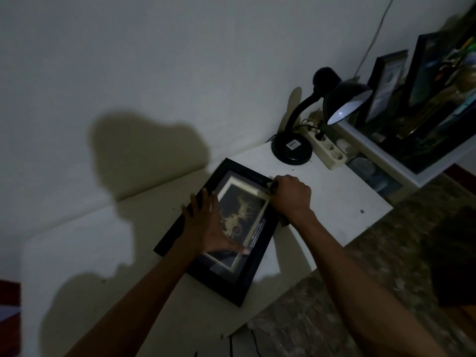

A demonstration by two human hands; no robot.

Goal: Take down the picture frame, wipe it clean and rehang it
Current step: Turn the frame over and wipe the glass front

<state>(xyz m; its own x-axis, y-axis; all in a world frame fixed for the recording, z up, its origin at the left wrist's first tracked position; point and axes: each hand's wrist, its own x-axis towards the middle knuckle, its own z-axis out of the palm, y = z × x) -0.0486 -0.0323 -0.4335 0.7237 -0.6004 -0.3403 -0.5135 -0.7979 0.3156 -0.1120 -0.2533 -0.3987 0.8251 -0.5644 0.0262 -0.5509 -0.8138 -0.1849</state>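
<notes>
left hand flat and spread on the glass of the picture frame, fingers straight, thumb stretched toward the near side, pressing down and gripping nothing. right hand curled into a fist at the frame's far right edge, fingers closed round a small dark cloth, a scrap of it showing below the wrist and a paler bit at the knuckles; exact fold of the cloth too dim to tell. black frame lying face up and askew on the white bench, one corner pointing toward the wall, the near corner close to the bench's front edge; inside, a pale mat around a dark panel with a golden figure, small white lettering along the right border. beyond the hands, a black gooseneck desk lamp standing on its round base on the bench, shade tilted down to the right, lit. just beside the base, a white power strip with a dark plug in it. further right, a white shelf carrying two more dark-framed pictures leaning upright. plain pale wall behind, crossed by broad shadows. patterned floor below the bench's front edge.
</notes>
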